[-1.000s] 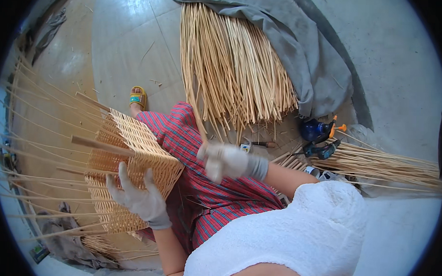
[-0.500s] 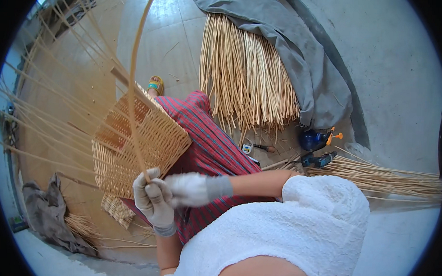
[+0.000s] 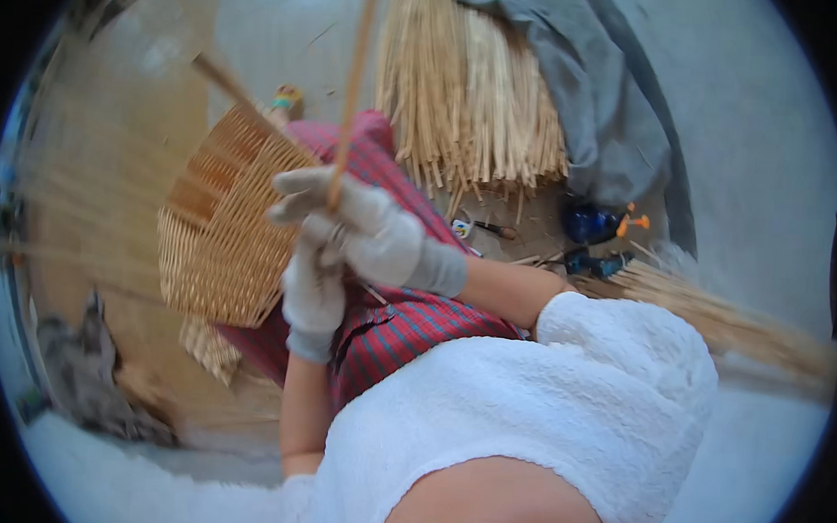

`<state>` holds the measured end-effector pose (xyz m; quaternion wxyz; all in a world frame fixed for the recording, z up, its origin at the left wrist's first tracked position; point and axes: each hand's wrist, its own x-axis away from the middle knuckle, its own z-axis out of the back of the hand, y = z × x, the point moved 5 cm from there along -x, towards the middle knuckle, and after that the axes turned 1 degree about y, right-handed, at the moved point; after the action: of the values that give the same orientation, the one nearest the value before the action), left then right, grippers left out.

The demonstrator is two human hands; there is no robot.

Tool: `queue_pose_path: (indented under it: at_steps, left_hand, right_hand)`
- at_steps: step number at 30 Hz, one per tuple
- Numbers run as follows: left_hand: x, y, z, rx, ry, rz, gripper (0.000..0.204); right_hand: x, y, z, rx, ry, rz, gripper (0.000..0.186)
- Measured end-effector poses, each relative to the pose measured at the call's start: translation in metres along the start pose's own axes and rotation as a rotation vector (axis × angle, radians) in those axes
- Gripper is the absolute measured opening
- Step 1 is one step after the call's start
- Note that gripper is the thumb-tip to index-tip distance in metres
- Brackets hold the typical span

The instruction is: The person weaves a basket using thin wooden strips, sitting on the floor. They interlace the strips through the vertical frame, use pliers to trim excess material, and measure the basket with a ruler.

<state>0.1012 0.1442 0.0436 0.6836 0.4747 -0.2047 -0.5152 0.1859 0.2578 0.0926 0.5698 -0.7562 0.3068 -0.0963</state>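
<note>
A long tan wicker rod (image 3: 353,93) rises from my hands past the top of the picture. My right hand (image 3: 374,228), in a white knit glove, closes round its lower part, with some fingers stretched to the left. Just below, my left hand (image 3: 314,281), gloved too, is closed with its fingertips at the rod's lower end; the right hand partly hides this contact. Beside my hands, on the left, a partly woven wicker basket (image 3: 225,250) leans against my legs. Its long unwoven stakes (image 3: 89,195) fan out leftward, blurred.
A thick bundle of rods (image 3: 470,97) lies ahead, partly under a grey cloth (image 3: 581,92). At right are a blue bottle with an orange sprayer (image 3: 590,223), dark pruning shears (image 3: 598,264) and more rods (image 3: 712,313). A crumpled grey cloth (image 3: 87,370) lies at lower left.
My right hand has risen and come over the rod, above my left hand. The rod's top has swung right, and the view has shifted slightly.
</note>
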Motion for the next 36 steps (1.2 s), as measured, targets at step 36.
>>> queue_pose_path:
  at_steps: [36]
  left_hand:
    - [-0.120, -0.047, 0.041, 0.315, 0.387, 0.487, 0.026]
  right_hand:
    - [-0.220, -0.060, 0.041, 0.768, -0.189, 0.425, 0.011]
